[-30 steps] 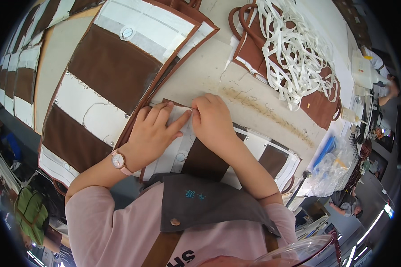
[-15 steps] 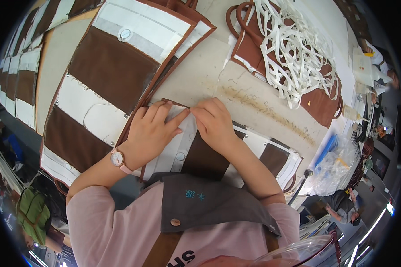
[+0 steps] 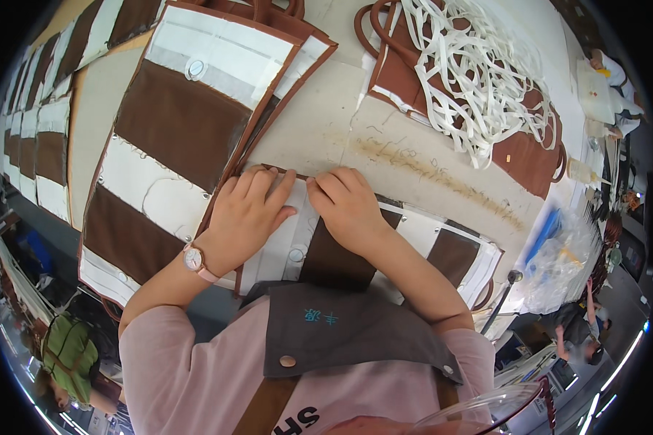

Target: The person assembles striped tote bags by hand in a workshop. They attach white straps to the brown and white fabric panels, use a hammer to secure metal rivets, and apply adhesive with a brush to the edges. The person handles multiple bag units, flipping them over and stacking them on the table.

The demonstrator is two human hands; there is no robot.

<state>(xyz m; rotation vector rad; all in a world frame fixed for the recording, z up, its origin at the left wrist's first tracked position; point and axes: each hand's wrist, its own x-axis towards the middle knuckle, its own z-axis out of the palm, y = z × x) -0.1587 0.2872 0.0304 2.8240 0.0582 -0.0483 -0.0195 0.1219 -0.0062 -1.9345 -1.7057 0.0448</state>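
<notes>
An unfinished bag [image 3: 272, 254] of white and dark brown bands lies flat before me, its brown trim along the far edge. My left hand [image 3: 248, 210], with a watch on the wrist, rests on its left end. The fingers reach to the far edge, with index finger and thumb apart from the others. My right hand [image 3: 347, 210] bends its fingers together over that same edge, a little to the right, its thumb mostly hidden. A round snap [image 3: 295, 255] shows on the white band between my forearms.
Larger brown-and-white bags [image 3: 189, 109] overlap at the left. Farther right, tangled white straps [image 3: 479, 87] cover reddish-brown bag pieces [image 3: 526, 163]. Loose thread scraps [image 3: 435, 174] litter the table [image 3: 326, 101]. Clear plastic bags [image 3: 555, 268] sit at the right edge; a person in green [image 3: 69, 351] is at left.
My left index finger has drawn back from my right fingertips, leaving a gap along the edge. The right hand stays at the edge, its fingers shifted slightly. The whole view has shifted a little.
</notes>
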